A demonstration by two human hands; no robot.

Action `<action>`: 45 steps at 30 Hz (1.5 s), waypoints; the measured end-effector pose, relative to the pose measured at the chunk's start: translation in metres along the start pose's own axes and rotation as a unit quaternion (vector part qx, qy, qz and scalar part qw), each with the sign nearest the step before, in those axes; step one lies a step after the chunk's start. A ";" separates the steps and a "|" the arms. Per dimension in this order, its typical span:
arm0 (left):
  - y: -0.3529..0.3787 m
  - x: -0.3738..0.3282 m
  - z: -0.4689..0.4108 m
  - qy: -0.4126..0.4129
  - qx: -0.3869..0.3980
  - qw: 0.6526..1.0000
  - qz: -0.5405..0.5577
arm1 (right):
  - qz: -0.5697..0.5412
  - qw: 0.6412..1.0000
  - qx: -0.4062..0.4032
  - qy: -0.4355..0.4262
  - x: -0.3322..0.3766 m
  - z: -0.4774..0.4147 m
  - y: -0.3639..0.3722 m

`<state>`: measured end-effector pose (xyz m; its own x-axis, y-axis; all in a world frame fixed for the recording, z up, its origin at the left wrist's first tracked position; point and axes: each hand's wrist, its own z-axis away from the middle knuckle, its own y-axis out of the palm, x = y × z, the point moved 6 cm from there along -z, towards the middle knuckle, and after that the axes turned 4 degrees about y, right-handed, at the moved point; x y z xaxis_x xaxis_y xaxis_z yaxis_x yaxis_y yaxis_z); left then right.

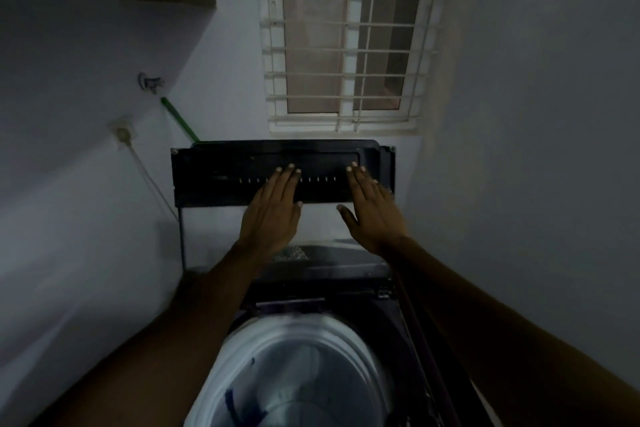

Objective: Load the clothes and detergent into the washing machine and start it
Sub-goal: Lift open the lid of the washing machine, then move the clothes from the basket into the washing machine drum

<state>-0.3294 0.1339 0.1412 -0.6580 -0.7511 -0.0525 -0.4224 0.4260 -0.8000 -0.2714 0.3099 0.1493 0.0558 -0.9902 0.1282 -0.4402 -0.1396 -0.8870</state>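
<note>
— So, where are the hands?

— Both reach far out over the dark top-loading washing machine [391,291]. The left hand [273,211] lies flat, fingers straight and close together, pressed against the raised black folding lid [221,177]. The right hand [372,215] is flat too, fingers together and thumb spread out to the side, its fingertips on the same lid further right.

— Is either one gripping anything?

— No, both are open palms on the lid, nothing pinched.

— And the lid?

— It stands upright at the far end of the machine, under the white barred window [346,38].

— What about the tub?

— The pale round drum opening [301,367] sits near, between the two forearms. It's blurred; I see dark blue streaks inside but cannot tell what they are.

— Anything on the left?

— A wall tap [150,82] with a green hose [180,121] running down behind the lid, and a white wall socket [122,133] with a cord.
</note>
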 end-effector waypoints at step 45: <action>0.231 -0.527 0.281 0.064 0.285 0.947 0.134 | -0.031 0.937 0.257 0.233 -0.339 0.563 0.056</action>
<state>0.0950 0.4861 -0.1840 -0.7794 -0.5721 -0.2554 0.1510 0.2240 -0.9628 0.1893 0.6336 -0.1936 -0.3829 -0.8862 0.2608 0.0477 -0.3009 -0.9525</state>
